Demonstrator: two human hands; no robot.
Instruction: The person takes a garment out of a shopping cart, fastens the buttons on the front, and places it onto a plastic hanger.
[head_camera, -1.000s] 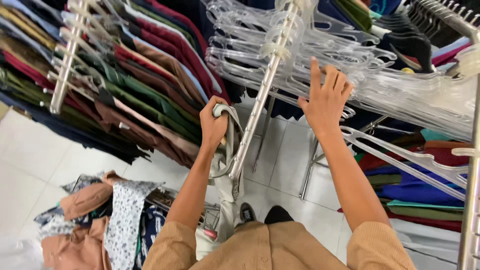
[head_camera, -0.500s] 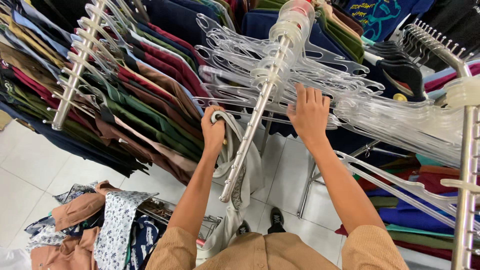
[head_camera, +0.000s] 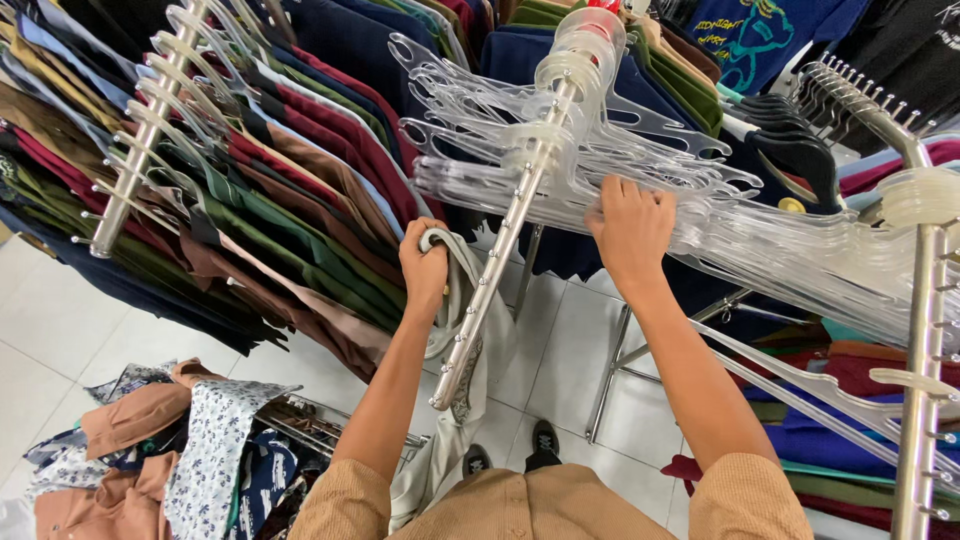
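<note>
While a slanted rail of hanging shirts (head_camera: 270, 210) filled the left side above a heap of folded clothes (head_camera: 160, 450), the left hand (head_camera: 424, 268) kept its fingers clamped on a pale garment (head_camera: 462, 380) that hung beside a studded metal bar (head_camera: 500, 250). Further right, the right hand (head_camera: 632, 228) lay on a bunch of clear plastic hangers (head_camera: 600, 170) (its fingers curled together over them).
</note>
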